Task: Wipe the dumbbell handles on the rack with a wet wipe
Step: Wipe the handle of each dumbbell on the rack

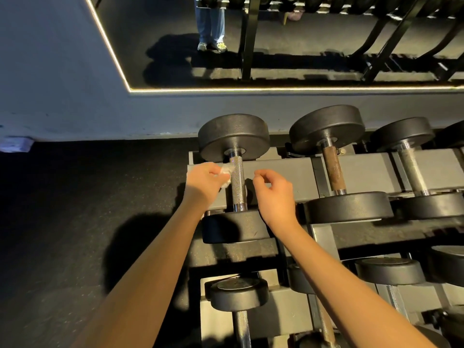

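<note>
Pinched crumpled white wet wipe [226,173] in left hand [204,180], fingers curled round it; set wipe against left side of knurled handle [237,183] of leftmost dumbbell [233,136], toward its far end, probably touching though glare blurred the contact; held right hand [275,194] just right of same handle, above the rack [283,172], fingers loosely curled, gripping nothing; logged that dumbbell lying front-to-back across rack's top tier; noted rusty-handled dumbbell [332,169] next on the right, third dumbbell [411,172] beyond it; saw lower-tier dumbbell [238,295] beneath; marked mirror [175,46] on wall behind, dark floor [75,197] at left.
</note>
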Demonstrator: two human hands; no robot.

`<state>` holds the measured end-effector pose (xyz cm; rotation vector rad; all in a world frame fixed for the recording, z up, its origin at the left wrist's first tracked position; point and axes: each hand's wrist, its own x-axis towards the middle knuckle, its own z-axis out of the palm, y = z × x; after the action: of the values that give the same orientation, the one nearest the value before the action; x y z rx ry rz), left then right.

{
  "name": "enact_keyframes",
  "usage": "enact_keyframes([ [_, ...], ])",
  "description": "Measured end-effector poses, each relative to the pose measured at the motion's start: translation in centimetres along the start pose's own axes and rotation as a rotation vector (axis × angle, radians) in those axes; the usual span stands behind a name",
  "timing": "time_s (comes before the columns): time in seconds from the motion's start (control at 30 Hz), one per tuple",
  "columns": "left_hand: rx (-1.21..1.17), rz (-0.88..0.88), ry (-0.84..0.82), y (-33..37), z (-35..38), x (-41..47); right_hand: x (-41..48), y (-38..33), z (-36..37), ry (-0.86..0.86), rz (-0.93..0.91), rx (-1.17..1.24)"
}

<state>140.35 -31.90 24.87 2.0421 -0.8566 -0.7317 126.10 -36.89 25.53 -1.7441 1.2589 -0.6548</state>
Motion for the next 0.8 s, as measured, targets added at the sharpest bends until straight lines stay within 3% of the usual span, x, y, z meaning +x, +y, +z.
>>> enact_keyframes([
  [0.07, -0.016, 0.028, 0.075, 0.3, 0.5, 0.8, 0.0, 0.1, 0.1, -0.001, 0.020, -0.009],
  [0.2, 0.007, 0.017, 0.028, -0.1, 1.9, 0.7, 0.1, 0.2, 0.1, 0.040, 0.025, -0.001],
  [0.37, 0.176, 0.017, -0.243, -0.8, 0.0, -0.5, 0.1, 0.4, 0.2, 0.046, 0.031, 0.007],
  [0.57, 0.005, 0.073, 0.015, 1.0, 0.6, 1.5, 0.1, 0.3, 0.1, 0.047, 0.034, 0.008],
  [0.8, 0.117, 0.109, -0.142, -0.5, 1.0, -0.2, 0.3, 0.6, 0.3, 0.058, 0.038, 0.001],
])
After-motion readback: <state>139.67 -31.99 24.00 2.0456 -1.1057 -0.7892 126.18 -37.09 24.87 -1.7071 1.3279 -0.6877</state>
